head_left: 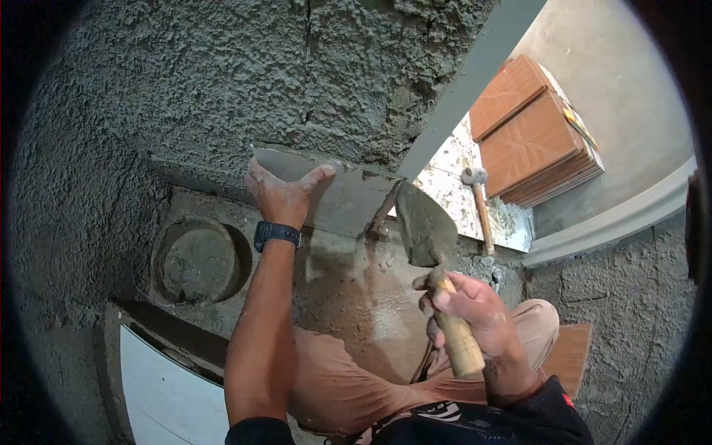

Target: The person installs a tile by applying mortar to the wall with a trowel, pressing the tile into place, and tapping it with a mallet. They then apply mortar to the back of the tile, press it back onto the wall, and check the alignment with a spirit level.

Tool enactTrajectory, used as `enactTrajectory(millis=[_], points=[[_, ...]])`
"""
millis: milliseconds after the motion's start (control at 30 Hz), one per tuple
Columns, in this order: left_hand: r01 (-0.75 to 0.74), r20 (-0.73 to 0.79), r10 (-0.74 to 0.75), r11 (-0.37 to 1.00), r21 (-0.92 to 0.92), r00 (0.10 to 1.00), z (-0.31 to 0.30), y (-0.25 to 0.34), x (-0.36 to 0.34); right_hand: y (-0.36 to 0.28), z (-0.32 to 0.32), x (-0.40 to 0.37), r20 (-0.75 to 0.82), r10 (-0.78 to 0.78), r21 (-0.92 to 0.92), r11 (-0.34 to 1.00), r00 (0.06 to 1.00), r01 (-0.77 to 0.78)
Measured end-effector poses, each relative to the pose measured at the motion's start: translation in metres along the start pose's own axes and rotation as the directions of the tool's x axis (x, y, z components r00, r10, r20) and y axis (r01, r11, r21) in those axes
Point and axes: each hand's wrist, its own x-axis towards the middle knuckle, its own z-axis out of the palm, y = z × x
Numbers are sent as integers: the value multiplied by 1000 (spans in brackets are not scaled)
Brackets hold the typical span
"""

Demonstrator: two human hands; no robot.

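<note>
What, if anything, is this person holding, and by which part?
The right hand holds a trowel by its wooden handle. The left hand spreads against the grey tile near its upper edge; whether it grips cannot be told.

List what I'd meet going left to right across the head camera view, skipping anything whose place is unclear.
Round container of grey mix, left hand, trowel blade, stack of brown tiles.

Cannot fully see smooth grey rectangular tile (337, 210) behind bare left hand (284, 197), nor black printed shirt (486, 424) below bottom edge.
</note>
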Motion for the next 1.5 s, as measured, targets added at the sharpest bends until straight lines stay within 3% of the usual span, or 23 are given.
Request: enactTrajectory(millis=[167, 233, 300, 367, 400, 467, 500, 567, 600, 767, 867, 933, 1033, 1133, 1167, 1233, 1267, 1300, 1333, 1433, 1500], points=[[7, 8, -7, 1000, 16, 1000, -2, 1, -1, 2, -7, -22, 48, -84, 85, 993, 995, 80], [-24, -22, 25, 999, 35, 999, -2, 3, -1, 18, -18, -16, 112, -266, -1, 963, 957, 268], [-45, -34, 46, 999, 26, 998, -1, 1, -1, 51, -26, 9, 46, -400, -126, 907, 915, 403], [-73, -51, 74, 997, 16, 996, 1, -3, -1, 79, -40, 39, -56, -536, -523, 735, 842, 433], [-69, -56, 69, 998, 9, 996, 2, -5, 0, 86, -48, 53, -57, -544, -513, 735, 837, 443], [-75, -66, 75, 997, 10, 995, 1, -4, 1, 94, -66, 77, 26, -755, -759, 411, 655, 504], [-52, -38, 52, 999, -7, 998, 0, -2, 1, 97, -76, 87, 23, -758, -753, 416, 651, 510], [-36, -8, 36, 999, -21, 999, -2, 0, 0, 94, -89, 102, 118, -861, -834, 184, 495, 520], [-37, -1, 37, 999, -32, 999, -2, 0, 1, 84, -91, 102, 125, -868, -842, 164, 481, 513], [-45, 17, 46, 997, -55, 999, -2, -2, 3, 66, -106, 95, 144, -825, -866, 162, 546, 473], [7, 8, -7, 1000, -28, 1000, -3, 3, 1, 60, -100, 91, 222, -824, -840, 109, 521, 532], [-11, 14, 11, 1000, -13, 1000, -2, 0, 3, 60, -92, 91, 290, -845, -810, 34, 450, 586], [-51, -13, 51, 998, -45, 999, 2, -8, 5, 49, -73, 91, 320, -787, -772, 106, 527, 627], [-147, -131, 152, 988, 48, 980, 10, -12, 4, 32, -40, 91, 340, -809, -693, 129, 479, 710], [-135, -95, 136, 991, 10, 986, 3, -3, 0, 32, -33, 94, 397, -783, -654, 125, 479, 746], [-113, -58, 109, 990, -78, 992, 4, -3, 0, 35, -20, 102, 368, -782, -690, 132, 503, 711], [-112, -44, 107, 985, -134, 993, 12, -15, 1, 23, 0, 96, 382, -721, -700, 182, 578, 690], [-130, -114, 124, 990, -50, 986, 16, -13, 1, 31, -5, 105, 355, -715, -715, 207, 602, 668], [-144, -172, 147, 989, 31, 974, 20, -9, 1, 30, 6, 103, 357, -728, -708, 198, 585, 678], [-56, -214, 41, 996, -66, 976, 25, -11, 3, 52, 4, 103, 291, -793, -700, 204, 534, 684], [12, -114, -23, 995, -97, 993, 11, 1, 2, 99, -20, 108, 140, -808, -677, 344, 573, 651]])
